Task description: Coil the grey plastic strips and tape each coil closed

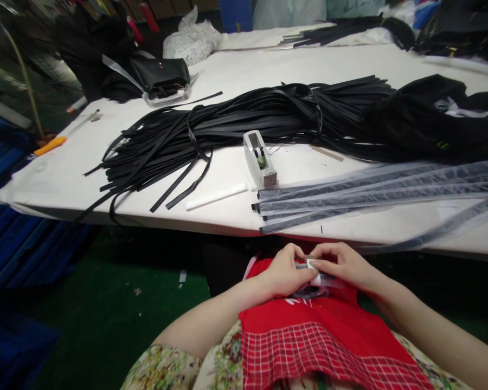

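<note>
Close to my lap, just off the table's front edge, my left hand (289,268) and my right hand (336,264) meet with thumbs and fingers pinched together. Between them is a small bundle in clear plastic (311,291), dark inside. A small white piece (310,263) shows at the fingertips; its kind is unclear, and the fingers hide much of the bundle. On the table ahead lie several dark strips in clear plastic sleeves (350,200). A white tape dispenser (257,157) stands behind their left ends.
A big tied bundle of black straps (228,122) stretches across the white table (146,214). Black fabric (435,119) lies to the right, a black bag (160,75) at back left. A white roll (216,196) sits near the front edge, an orange-handled tool (51,145) at far left.
</note>
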{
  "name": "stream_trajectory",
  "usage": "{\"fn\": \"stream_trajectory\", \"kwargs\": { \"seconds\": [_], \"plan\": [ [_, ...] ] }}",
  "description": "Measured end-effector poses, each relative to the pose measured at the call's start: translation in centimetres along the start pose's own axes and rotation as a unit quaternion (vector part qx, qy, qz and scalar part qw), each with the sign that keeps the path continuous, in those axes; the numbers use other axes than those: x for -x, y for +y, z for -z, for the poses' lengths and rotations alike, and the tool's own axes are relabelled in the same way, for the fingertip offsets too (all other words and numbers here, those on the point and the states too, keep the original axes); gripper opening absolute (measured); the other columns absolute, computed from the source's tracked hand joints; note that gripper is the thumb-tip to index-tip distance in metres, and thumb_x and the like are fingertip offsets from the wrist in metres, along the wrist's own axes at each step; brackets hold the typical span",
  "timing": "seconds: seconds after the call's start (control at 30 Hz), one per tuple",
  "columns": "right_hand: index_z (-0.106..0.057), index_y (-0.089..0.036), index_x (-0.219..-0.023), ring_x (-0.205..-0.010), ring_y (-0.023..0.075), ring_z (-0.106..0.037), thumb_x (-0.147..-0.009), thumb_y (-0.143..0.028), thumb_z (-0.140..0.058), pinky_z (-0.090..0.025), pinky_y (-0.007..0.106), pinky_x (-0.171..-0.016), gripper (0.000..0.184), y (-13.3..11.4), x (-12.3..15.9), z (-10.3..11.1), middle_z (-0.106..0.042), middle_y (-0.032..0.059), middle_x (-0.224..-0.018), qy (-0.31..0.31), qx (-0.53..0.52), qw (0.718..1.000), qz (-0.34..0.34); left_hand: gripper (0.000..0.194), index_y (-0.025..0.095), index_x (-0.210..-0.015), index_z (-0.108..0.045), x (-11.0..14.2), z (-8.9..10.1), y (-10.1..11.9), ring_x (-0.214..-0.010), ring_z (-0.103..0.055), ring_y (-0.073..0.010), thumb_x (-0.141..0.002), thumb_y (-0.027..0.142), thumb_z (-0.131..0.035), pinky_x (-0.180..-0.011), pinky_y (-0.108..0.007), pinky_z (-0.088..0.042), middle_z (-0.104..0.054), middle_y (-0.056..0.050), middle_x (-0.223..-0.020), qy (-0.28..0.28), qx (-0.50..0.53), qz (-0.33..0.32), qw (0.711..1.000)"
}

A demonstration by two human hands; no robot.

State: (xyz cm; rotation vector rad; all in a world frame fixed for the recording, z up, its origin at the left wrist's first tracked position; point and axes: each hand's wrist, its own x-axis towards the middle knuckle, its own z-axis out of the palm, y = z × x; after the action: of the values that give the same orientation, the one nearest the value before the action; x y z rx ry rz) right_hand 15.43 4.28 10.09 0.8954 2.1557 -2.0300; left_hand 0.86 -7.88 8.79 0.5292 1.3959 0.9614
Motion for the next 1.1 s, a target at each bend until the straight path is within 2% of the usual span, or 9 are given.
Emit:
{"fn": "stream_trajectory", "kwargs": {
  "seconds": [0.1, 0.23, 0.3, 0.4, 0.47, 0.63, 0.83, 0.93, 1.1],
  "plan": [
    [-0.069, -0.015, -0.077, -0.066, 0.0162, -0.062, -0.081, -0.034, -0.065, -0.047, 0.025, -0.062, 0.020, -0.3, 0.0, 0.4, -0.070, 0.0035, -0.072, -0.032, 0.053, 0.998, 0.019, 0.033, 0.019, -0.086, -0.053, 0.0, 0.1, 0.3, -0.056, -0.052, -0.0093, -0.065, 0.029, -0.077, -0.055, -0.022, -0.039, -0.060, 0.004, -0.067, 0.008, -0.070, -0.013, 0.997],
    [-0.070, -0.018, -0.080, -0.070, 0.0153, -0.064, -0.087, -0.025, -0.059, -0.048, 0.026, -0.068, 0.015, -0.8, 0.5, 0.7, -0.072, 0.0034, -0.077, -0.006, 0.226, 0.963, 0.149, 0.039, 0.014, -0.085, -0.062, -0.2, 0.8, 0.7, -0.051, -0.057, -0.0114, -0.073, 0.051, -0.070, -0.050, -0.023, -0.040, -0.066, -0.002, -0.064, -0.179, -0.013, 0.083, 0.980],
    [-0.071, -0.019, -0.090, -0.078, 0.0155, -0.066, -0.091, -0.022, -0.052, -0.049, 0.027, -0.074, 0.018, -1.0, 0.8, 0.9, -0.073, 0.0047, -0.086, -0.032, 0.295, 0.929, 0.220, 0.045, 0.012, -0.082, -0.066, -0.2, 1.4, 0.8, -0.050, -0.056, -0.0095, -0.067, 0.054, -0.075, -0.050, -0.023, -0.041, -0.068, -0.004, -0.068, -0.222, 0.053, 0.100, 0.969],
    [-0.067, -0.022, -0.115, -0.101, 0.0186, -0.065, -0.094, -0.019, -0.047, -0.050, 0.032, -0.091, 0.029, -1.3, 1.0, 1.2, -0.070, 0.0079, -0.113, -0.058, 0.368, 0.890, 0.265, 0.044, 0.011, -0.080, -0.069, -0.3, 2.3, 0.9, -0.053, -0.057, -0.0089, -0.054, 0.042, -0.084, -0.055, -0.023, -0.045, -0.069, -0.005, -0.072, -0.174, 0.143, 0.086, 0.971],
    [-0.061, -0.024, -0.126, -0.113, 0.0217, -0.061, -0.094, -0.020, -0.048, -0.047, 0.037, -0.100, 0.035, -1.3, 0.9, 1.3, -0.066, 0.0088, -0.124, -0.046, 0.394, 0.875, 0.277, 0.038, 0.011, -0.078, -0.068, -0.5, 2.7, 0.8, -0.054, -0.058, -0.0111, -0.054, 0.037, -0.082, -0.055, -0.024, -0.046, -0.069, -0.006, -0.071, -0.132, 0.189, 0.065, 0.971],
    [-0.062, -0.024, -0.126, -0.116, 0.0223, -0.059, -0.094, -0.020, -0.044, -0.049, 0.039, -0.099, 0.037, -1.5, -1.4, 1.5, -0.065, 0.0103, -0.126, 0.009, 0.333, 0.892, 0.306, 0.033, 0.015, -0.075, -0.060, -0.9, 3.7, 0.9, -0.050, -0.056, -0.0107, -0.055, 0.033, -0.079, -0.051, -0.023, -0.042, -0.066, -0.002, -0.064, -0.059, 0.204, 0.007, 0.977],
    [-0.067, -0.019, -0.111, -0.089, 0.0214, -0.066, -0.091, -0.036, -0.051, -0.053, 0.036, -0.083, 0.030, -5.4, -10.6, 3.8, -0.071, 0.0100, -0.107, 0.225, 0.255, 0.905, 0.256, 0.045, 0.014, -0.079, -0.059, 0.1, 4.7, 1.3, -0.048, -0.051, -0.0085, -0.052, 0.040, -0.085, -0.050, -0.021, -0.036, -0.062, 0.001, -0.060, 0.001, 0.144, -0.066, 0.987],
    [-0.071, -0.017, -0.102, -0.086, 0.0208, -0.065, -0.085, -0.039, -0.055, -0.050, 0.034, -0.081, 0.032, -7.6, -16.3, 4.2, -0.072, 0.0100, -0.106, 0.252, 0.209, 0.927, 0.181, 0.042, 0.015, -0.077, -0.058, 0.6, 4.5, 0.8, -0.047, -0.049, -0.0083, -0.053, 0.038, -0.084, -0.050, -0.021, -0.036, -0.061, 0.001, -0.056, 0.022, 0.126, -0.077, 0.989],
    [-0.073, -0.013, -0.070, -0.069, 0.0229, -0.065, -0.078, -0.047, -0.059, -0.047, 0.032, -0.066, 0.038, -8.9, -22.3, 3.5, -0.072, 0.0098, -0.068, 0.239, 0.143, 0.955, 0.103, 0.041, 0.016, -0.075, -0.056, 1.4, 4.4, 0.2, -0.045, -0.047, -0.0082, -0.053, 0.037, -0.082, -0.049, -0.022, -0.034, -0.060, 0.002, -0.056, 0.057, 0.130, -0.082, 0.986]
  ]
}}
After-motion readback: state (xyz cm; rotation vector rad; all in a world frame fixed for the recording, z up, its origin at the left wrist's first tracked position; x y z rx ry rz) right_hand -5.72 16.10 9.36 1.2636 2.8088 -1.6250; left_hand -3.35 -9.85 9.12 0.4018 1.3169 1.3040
